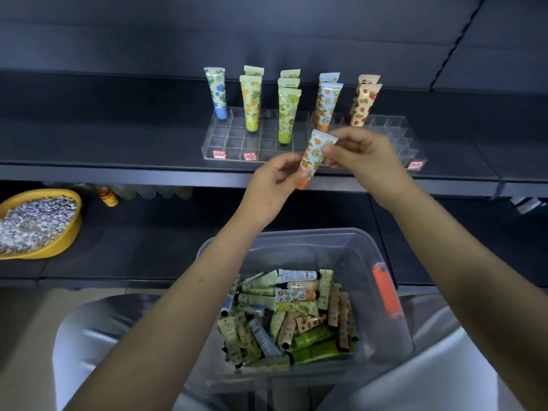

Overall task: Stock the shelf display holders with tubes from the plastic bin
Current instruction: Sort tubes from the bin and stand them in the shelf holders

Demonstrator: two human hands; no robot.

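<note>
Orange-patterned and cap-down, the tube (314, 158) is being held by both hands just in front of the clear acrylic holder (234, 140) on the dark shelf (118, 173). The left hand (274, 180) is pinching its lower body near the orange cap; the right hand (360, 149) is gripping its upper body just below the crimped end. Its long axis is tilting, crimp up and to the right, cap down and toward the person. The matching orange tubes (326, 105) are standing directly beyond it, so the next free cell probably lies straight ahead, nearer the right hand. The plastic bin (379, 253), with many tubes lying loose inside, is sitting below between the forearms.
</note>
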